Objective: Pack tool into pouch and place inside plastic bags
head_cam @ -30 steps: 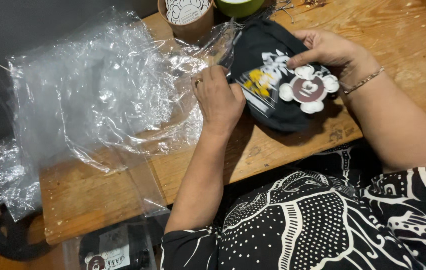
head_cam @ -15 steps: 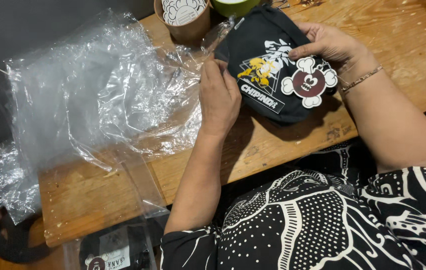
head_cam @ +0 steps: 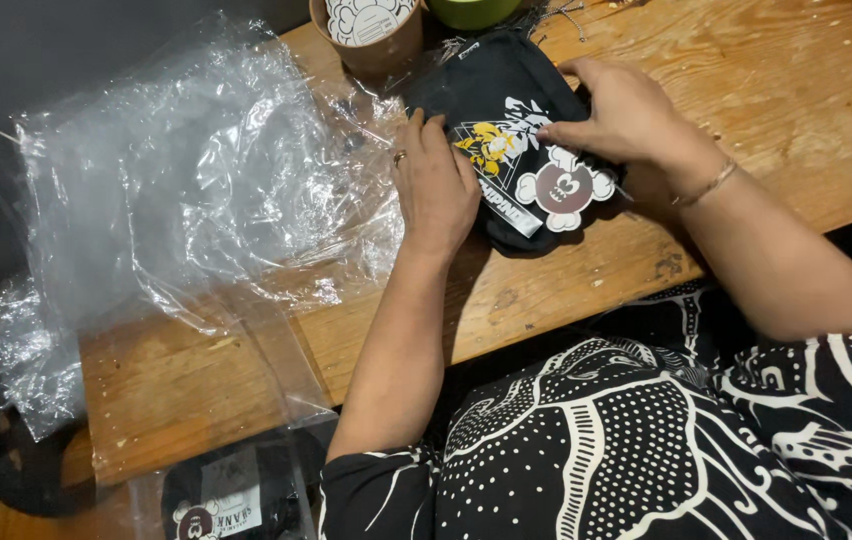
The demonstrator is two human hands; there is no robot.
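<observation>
— Folded black garment (head_cam: 506, 130) with the printed cartoon design lies on the wooden table (head_cam: 746, 130), near its far edge, and I have both hands on it.

— What are the fingers doing?

— My left hand (head_cam: 436, 185) lies flat, fingers together and stretched out, pressing the garment's left side. My right hand (head_cam: 626, 115) curls over the right side; its fingertips pinch at the round cartoon-shaped tag (head_cam: 564, 187) on top of the cloth.

— And round about?

— Left of my left hand a heap of crumpled clear plastic bags (head_cam: 196, 170) spreads across the table, touching the garment's edge. Beyond the garment stand a brown paper cup (head_cam: 366, 35) and a green bowl (head_cam: 471, 10). Down at the near left, another bagged black garment (head_cam: 226, 495) lies below the table edge.
</observation>
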